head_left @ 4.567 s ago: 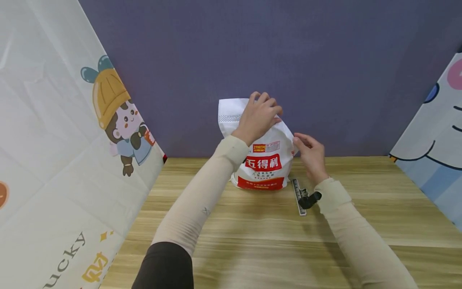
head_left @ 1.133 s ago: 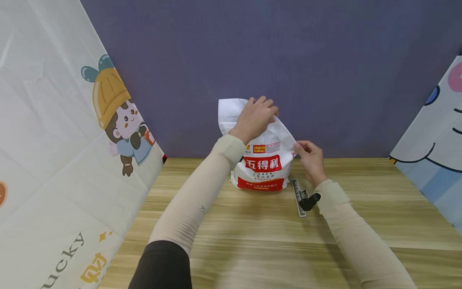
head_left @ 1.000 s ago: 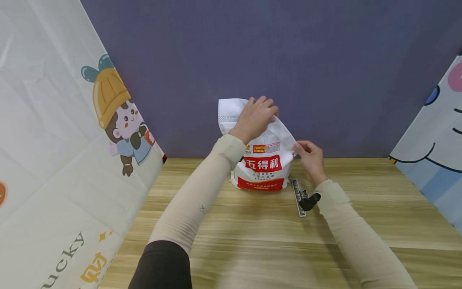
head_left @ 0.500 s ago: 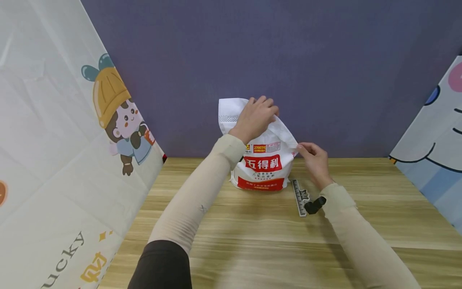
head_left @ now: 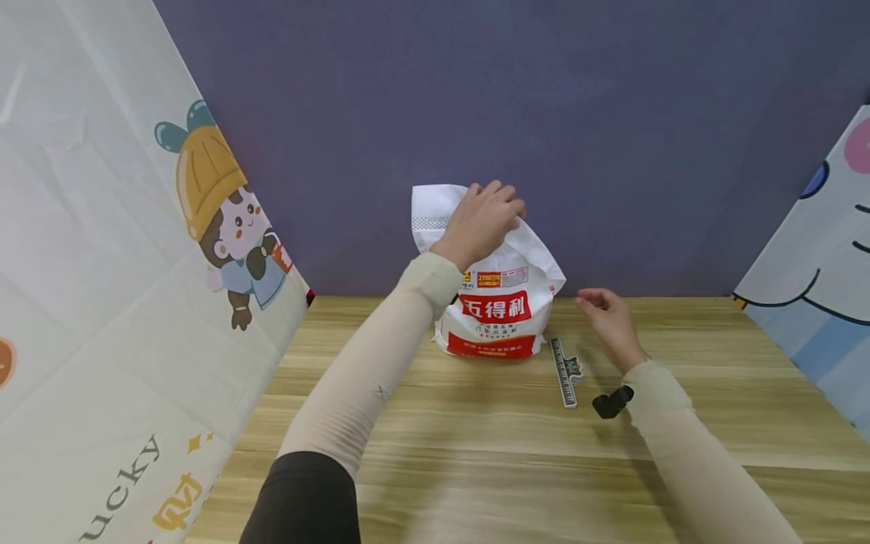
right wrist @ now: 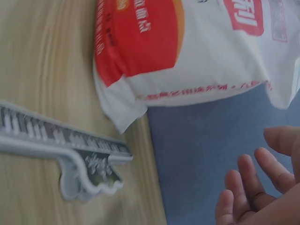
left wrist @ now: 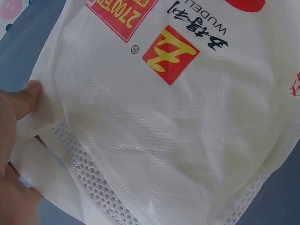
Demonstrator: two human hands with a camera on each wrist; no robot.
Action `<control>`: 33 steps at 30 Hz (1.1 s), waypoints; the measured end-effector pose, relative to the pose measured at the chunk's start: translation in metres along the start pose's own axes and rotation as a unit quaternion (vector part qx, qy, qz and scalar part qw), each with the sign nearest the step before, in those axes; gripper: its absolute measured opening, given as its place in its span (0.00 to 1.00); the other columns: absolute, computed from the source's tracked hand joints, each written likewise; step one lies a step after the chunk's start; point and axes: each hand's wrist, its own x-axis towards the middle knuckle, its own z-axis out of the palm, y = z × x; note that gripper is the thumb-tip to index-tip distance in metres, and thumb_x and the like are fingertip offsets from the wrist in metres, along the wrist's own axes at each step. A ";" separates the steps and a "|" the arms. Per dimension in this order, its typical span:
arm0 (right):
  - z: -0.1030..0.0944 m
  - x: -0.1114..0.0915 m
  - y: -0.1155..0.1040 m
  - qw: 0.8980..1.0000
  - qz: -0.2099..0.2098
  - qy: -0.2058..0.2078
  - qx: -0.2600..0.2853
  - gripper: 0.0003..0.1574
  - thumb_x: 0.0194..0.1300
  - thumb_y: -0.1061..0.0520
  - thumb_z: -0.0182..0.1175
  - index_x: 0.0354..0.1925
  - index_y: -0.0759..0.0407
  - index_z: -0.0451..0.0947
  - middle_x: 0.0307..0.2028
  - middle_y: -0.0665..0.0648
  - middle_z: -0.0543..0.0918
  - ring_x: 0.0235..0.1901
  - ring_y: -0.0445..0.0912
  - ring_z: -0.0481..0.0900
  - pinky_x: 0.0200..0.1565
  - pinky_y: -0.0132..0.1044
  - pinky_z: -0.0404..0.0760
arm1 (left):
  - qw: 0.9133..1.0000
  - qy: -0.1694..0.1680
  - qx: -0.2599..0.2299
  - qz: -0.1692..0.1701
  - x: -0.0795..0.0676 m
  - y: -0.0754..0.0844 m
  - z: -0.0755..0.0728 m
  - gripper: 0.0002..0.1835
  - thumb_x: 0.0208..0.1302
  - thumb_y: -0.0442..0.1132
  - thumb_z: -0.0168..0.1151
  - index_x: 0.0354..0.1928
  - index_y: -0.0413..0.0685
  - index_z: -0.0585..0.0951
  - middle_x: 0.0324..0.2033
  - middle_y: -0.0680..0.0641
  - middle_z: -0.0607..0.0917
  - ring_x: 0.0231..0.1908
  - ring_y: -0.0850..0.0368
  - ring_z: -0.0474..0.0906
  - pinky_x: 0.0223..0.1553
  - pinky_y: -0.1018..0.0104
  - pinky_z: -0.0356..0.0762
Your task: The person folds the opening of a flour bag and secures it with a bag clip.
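Note:
A white and red flour bag (head_left: 495,306) stands upright at the back of the table. My left hand (head_left: 481,221) grips its folded-over top edge; in the left wrist view the thumb (left wrist: 29,98) presses on the white material, with the other fingers partly hidden behind it. My right hand (head_left: 610,323) is off the bag, to the right of its sloping corner, its fingers loosely bent around nothing. Below that hand a long clip with a piano-key pattern (head_left: 563,374) lies on the table, beside the bag's lower right corner.
The wood-grain table (head_left: 435,453) ends at a dark blue-grey back panel (head_left: 612,136). A white sheet with cartoon prints (head_left: 88,227) slopes along the left, and another printed sheet (head_left: 816,264) borders the right. A small black camera (head_left: 612,402) sits on the right wrist.
My right hand has let go of the bag's right corner and moved right and down, uncovering the clip more. The left hand keeps its grip on the top edge.

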 end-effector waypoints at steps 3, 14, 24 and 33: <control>-0.003 -0.002 0.007 1.000 -0.006 -0.022 -0.020 0.26 0.75 0.52 0.57 0.61 0.70 0.75 0.43 0.54 0.80 0.40 0.36 0.74 0.39 0.24 0.73 | 1.000 0.001 0.002 0.001 0.000 0.000 0.000 0.12 0.76 0.47 0.58 0.56 0.61 0.85 0.54 0.55 0.85 0.56 0.56 0.77 0.55 0.58 0.74; -0.009 -0.008 0.035 0.979 -0.018 -0.153 -0.130 0.24 0.73 0.57 0.59 0.58 0.75 0.76 0.48 0.73 0.85 0.44 0.56 0.83 0.39 0.35 0.80 | 1.000 -0.002 0.003 0.003 0.001 -0.001 0.001 0.12 0.77 0.46 0.57 0.56 0.61 0.85 0.53 0.56 0.85 0.56 0.56 0.77 0.56 0.58 0.73; -0.009 -0.018 0.044 0.956 0.015 -0.226 -0.185 0.20 0.71 0.56 0.60 0.50 0.72 0.79 0.43 0.67 0.84 0.38 0.50 0.80 0.36 0.37 0.78 | 1.000 -0.006 0.003 0.000 -0.001 -0.001 0.000 0.13 0.77 0.46 0.57 0.56 0.62 0.84 0.54 0.57 0.85 0.56 0.56 0.77 0.56 0.59 0.73; -0.005 -0.020 0.049 0.949 0.057 -0.228 -0.210 0.20 0.71 0.49 0.61 0.43 0.67 0.80 0.33 0.56 0.81 0.33 0.47 0.74 0.34 0.36 0.72 | 1.000 -0.007 0.001 -0.001 -0.002 -0.001 0.000 0.13 0.77 0.46 0.56 0.57 0.62 0.84 0.54 0.57 0.85 0.56 0.57 0.77 0.57 0.59 0.73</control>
